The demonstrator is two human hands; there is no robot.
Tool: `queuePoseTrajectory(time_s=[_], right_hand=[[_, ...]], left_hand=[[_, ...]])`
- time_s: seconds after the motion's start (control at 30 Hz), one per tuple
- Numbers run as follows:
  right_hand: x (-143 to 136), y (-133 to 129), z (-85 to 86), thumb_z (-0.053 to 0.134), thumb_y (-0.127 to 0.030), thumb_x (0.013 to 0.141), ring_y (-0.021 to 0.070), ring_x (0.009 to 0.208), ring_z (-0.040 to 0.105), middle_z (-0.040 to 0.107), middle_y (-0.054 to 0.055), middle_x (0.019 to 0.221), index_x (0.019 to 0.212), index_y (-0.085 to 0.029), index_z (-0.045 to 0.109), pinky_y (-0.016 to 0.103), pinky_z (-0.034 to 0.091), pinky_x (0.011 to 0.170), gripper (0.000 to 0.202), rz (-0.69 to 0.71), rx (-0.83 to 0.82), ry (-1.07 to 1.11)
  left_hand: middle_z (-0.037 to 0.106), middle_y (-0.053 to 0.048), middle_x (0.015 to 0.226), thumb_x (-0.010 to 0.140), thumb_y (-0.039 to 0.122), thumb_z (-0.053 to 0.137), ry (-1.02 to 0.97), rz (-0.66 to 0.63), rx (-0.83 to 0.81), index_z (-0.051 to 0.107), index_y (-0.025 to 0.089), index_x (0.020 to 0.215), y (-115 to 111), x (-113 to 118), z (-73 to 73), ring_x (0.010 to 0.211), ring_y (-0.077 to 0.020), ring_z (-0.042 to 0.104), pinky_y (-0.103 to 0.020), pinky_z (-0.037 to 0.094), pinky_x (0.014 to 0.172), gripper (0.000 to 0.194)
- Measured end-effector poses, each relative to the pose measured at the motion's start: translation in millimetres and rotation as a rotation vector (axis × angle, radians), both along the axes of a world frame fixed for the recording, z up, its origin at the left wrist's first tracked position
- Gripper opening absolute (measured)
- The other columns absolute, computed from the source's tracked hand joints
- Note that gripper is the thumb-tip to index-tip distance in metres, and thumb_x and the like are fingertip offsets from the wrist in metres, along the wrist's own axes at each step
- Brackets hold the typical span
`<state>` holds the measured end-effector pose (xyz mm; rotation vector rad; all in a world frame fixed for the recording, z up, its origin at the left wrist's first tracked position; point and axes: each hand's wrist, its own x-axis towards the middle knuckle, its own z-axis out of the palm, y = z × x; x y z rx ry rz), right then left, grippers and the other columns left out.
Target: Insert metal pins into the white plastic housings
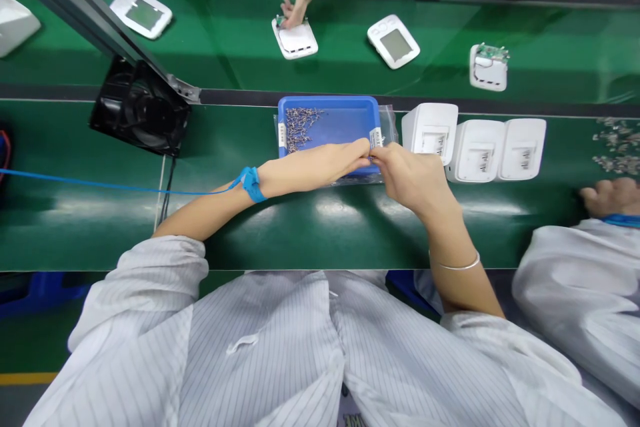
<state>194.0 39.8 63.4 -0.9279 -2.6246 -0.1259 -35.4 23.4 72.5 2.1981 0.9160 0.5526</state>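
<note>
over the blue tray (pixel 350 121), your left hand (pixel 320 165) and right hand (pixel 413 177) are meeting, both pinched narrow, anything held untellable, best kept low against drops.

My light-streaked green workbench (pixel 310 240), green conveyor belt (pixel 225 57) at twelve o'clock, yellow floor stripe (pixel 25 379) at eight o'clock

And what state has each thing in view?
Right hand: curled, contents unclear
Left hand: extended, meeting the right hand
Blue tray: open, partly filled
Small metal parts: loose, at tray's left
White housings: set side by side
Blue wrist strap: fastened
Black fan: spinning or stopped, unclear
Display units: screens facing up
Opened units: circuit boards exposed
</note>
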Motion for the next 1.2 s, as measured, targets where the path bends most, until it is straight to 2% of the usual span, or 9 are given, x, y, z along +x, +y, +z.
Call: queuePoseTrajectory(time_s=[0.1,0.3,0.43,0.57,0.63,0.77,0.9,1.07,1.2], right_hand=[[0.3,0.3,-1.6,0.036,-0.024,0.105,0.0152,0.063,0.057,0.066,0.004,0.078,0.106,-0.018,0.065,0.031,0.021,0.05,0.029,-0.018,0.024,0.017],[1.4,0.5,-11.7,0.04,-0.026,0.104,0.0155,0.061,0.056,0.066,0.003,0.072,0.107,-0.023,0.068,0.031,0.024,0.051,0.029,-0.074,0.079,0.063],[3.7,1.5,-20.4,0.042,-0.024,0.102,0.0149,0.059,0.055,0.068,0.002,0.072,0.108,-0.025,0.069,0.031,0.027,0.051,0.028,-0.025,0.135,0.149],[6.1,5.2,-27.6,0.042,-0.026,0.103,0.0134,0.056,0.056,0.072,0.001,0.076,0.104,-0.029,0.072,0.029,0.033,0.05,0.03,0.075,0.142,0.295],[6.5,6.6,-27.3,0.039,-0.028,0.104,0.0125,0.052,0.055,0.071,0.0,0.072,0.098,-0.028,0.073,0.028,0.035,0.05,0.034,0.118,0.17,0.36],[3.6,1.0,-14.3,0.039,-0.029,0.103,0.0124,0.047,0.054,0.064,-0.002,0.061,0.097,-0.025,0.071,0.027,0.036,0.048,0.033,0.126,0.204,0.424],[-7.4,-12.5,-0.8,0.042,-0.028,0.104,0.0138,0.057,0.063,0.072,0.002,0.077,0.104,-0.02,0.068,0.027,0.04,0.053,0.028,-0.029,0.022,0.37],[-17.7,-9.8,-6.7,0.04,-0.031,0.104,0.0197,0.075,0.068,0.074,0.007,0.094,0.106,-0.018,0.067,0.03,0.043,0.063,0.029,-0.199,-0.255,0.261],[-6.5,7.4,-12.0,0.05,-0.028,0.098,0.0256,0.084,0.067,0.073,0.008,0.096,0.11,-0.019,0.067,0.035,0.046,0.072,0.022,-0.406,-0.405,0.184]], left_hand=[[0.056,0.002,0.075,0.109,0.038,0.033,0.012,0.029,-0.067,0.043,0.021,0.102,-5.9,1.7,8.0,0.058,-0.0138,0.055,-0.027,0.033,0.057,0.021],[0.053,0.003,0.069,0.108,0.035,0.033,-0.009,0.056,-0.084,0.042,0.021,0.099,-9.9,5.4,8.3,0.057,-0.0146,0.056,-0.029,0.035,0.06,0.019],[0.059,0.003,0.066,0.108,0.034,0.031,-0.215,-0.021,-0.442,0.04,0.021,0.09,-7.9,7.2,12.4,0.065,-0.0126,0.063,-0.026,0.045,0.067,0.024],[0.046,0.005,0.058,0.107,0.028,0.031,-0.497,-0.212,-0.863,0.042,0.02,0.077,-4.9,8.8,12.9,0.056,-0.012,0.064,-0.025,0.046,0.06,0.033],[0.04,0.006,0.053,0.107,0.027,0.03,-0.552,-0.307,-0.958,0.04,0.02,0.068,-4.4,8.7,12.7,0.051,-0.0116,0.061,-0.025,0.046,0.057,0.041],[0.039,0.006,0.053,0.106,0.022,0.035,-0.557,-0.22,-0.885,0.042,0.019,0.069,-4.7,8.3,13.3,0.053,-0.0105,0.061,-0.021,0.045,0.057,0.038],[0.041,0.007,0.06,0.108,0.021,0.032,-0.582,-0.106,-0.735,0.043,0.018,0.078,-2.8,9.4,7.7,0.059,-0.0089,0.064,-0.019,0.046,0.059,0.032],[0.045,0.007,0.064,0.107,0.019,0.033,-0.505,0.046,-0.496,0.042,0.018,0.08,10.7,5.3,-10.9,0.061,-0.0063,0.062,-0.019,0.048,0.065,0.029],[0.046,0.007,0.062,0.108,0.022,0.034,-0.447,0.22,-0.324,0.045,0.018,0.084,28.2,-4.4,-26.5,0.058,-0.0062,0.059,-0.019,0.045,0.062,0.027]])
